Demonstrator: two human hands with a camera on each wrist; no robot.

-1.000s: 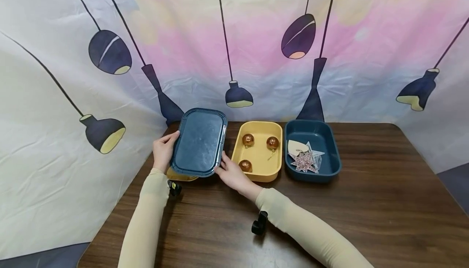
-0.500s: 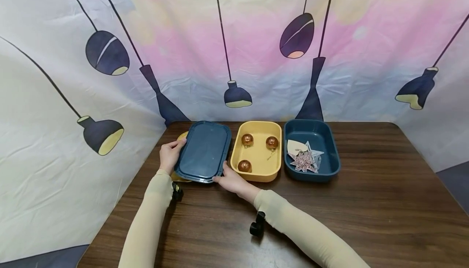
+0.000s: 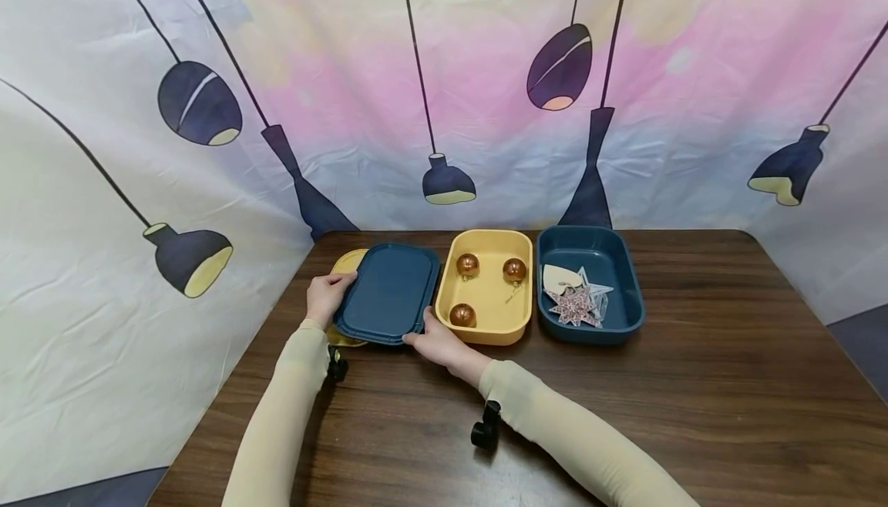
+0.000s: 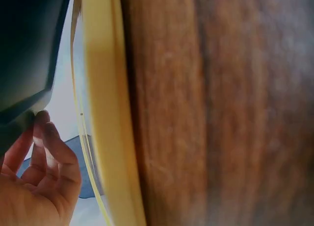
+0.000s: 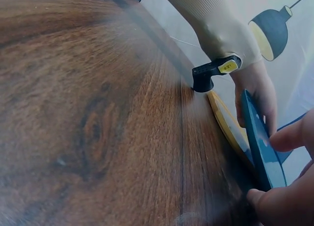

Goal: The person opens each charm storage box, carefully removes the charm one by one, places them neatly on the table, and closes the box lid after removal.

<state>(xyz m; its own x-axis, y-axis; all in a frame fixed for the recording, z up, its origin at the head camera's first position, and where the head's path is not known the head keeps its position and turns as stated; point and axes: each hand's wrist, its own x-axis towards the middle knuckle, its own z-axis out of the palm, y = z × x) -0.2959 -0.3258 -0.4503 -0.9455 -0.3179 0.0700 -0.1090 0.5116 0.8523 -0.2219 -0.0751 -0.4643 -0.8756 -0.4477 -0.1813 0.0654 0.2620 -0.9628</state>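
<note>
Both hands hold a dark blue rectangular lid [image 3: 388,291] above a yellow lid [image 3: 349,262], which shows along its left side. My left hand [image 3: 326,300] pinches the blue lid's left edge. My right hand [image 3: 442,343] grips its lower right corner, next to a yellow box [image 3: 511,328]. In the left wrist view, the left hand [image 4: 44,182] has its fingertips at the dark lid's edge, with the yellow lid [image 4: 109,108] lying beside it. In the right wrist view, the right hand [image 5: 287,201] has thumb and fingers on either side of the blue lid [image 5: 260,142].
Inside the yellow box lie three copper-coloured baubles, one of them a bauble [image 3: 514,270] at the right. To its right stands a blue box [image 3: 627,291] with a glittery star [image 3: 574,307] and other flat ornaments. All stand on a wooden table [image 3: 721,368] before a printed cloth [image 3: 499,160].
The blue lid has come down and tilted flatter over the yellow lid, shifting slightly right. Both hands keep their hold, the left one moving down and right with it.
</note>
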